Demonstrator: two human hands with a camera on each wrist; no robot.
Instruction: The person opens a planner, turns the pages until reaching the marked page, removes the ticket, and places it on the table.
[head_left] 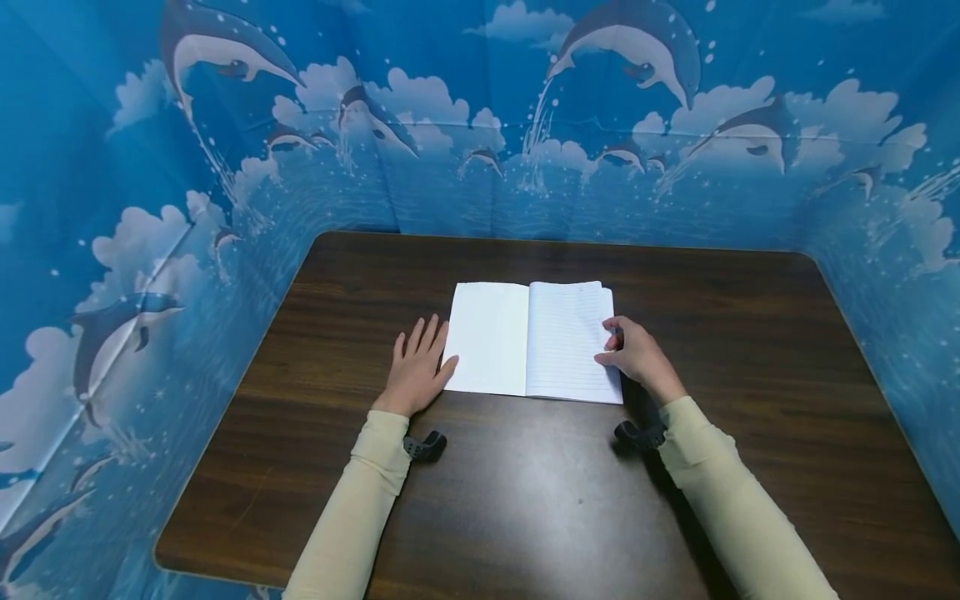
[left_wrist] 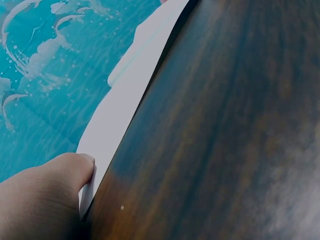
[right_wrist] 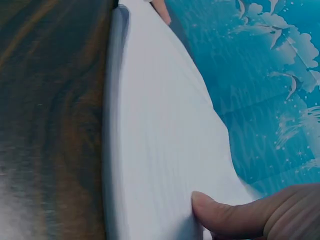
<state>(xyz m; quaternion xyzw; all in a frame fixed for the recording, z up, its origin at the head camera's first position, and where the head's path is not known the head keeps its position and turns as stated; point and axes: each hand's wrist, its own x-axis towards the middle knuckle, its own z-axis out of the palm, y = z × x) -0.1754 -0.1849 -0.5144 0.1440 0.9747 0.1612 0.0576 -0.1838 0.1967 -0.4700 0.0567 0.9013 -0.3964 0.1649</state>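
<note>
One notebook (head_left: 534, 342) is laid open on one dark wood-grained table (head_left: 750, 333), between two hands; two facing pages are shown, a plain left page (head_left: 487, 337) and a ruled right page (head_left: 566, 333), with a stepped sheet edge seen at the notebook's top right corner.

At the notebook's left edge, the left hand (head_left: 420, 362) is laid palm down with its fingers straight and spread, nothing being gripped; the margin of the left page is touched by its thumb. At the notebook's right edge, the right hand (head_left: 641, 354) is bent inward; the page edge is pinched between its thumb, set on the ruled side, and its curled fingers; how many sheets are held cannot be told.

Two pale yellow sleeves are seen on the near side of the notebook, the left sleeve (head_left: 352, 508) to its lower left and the right sleeve (head_left: 738, 492) to its lower right; two dark wrist devices are worn, the left device (head_left: 425, 447) and the right device (head_left: 641, 435), both nearer the wearer than the notebook.

Beyond the notebook and to both its sides, the table is enclosed by one blue backdrop (head_left: 450, 192), on which dolphins, clouds and waves are printed; a small part of the notebook's right edge is covered by the right hand, and in the right wrist view most of that hand's fingers are hidden.
</note>
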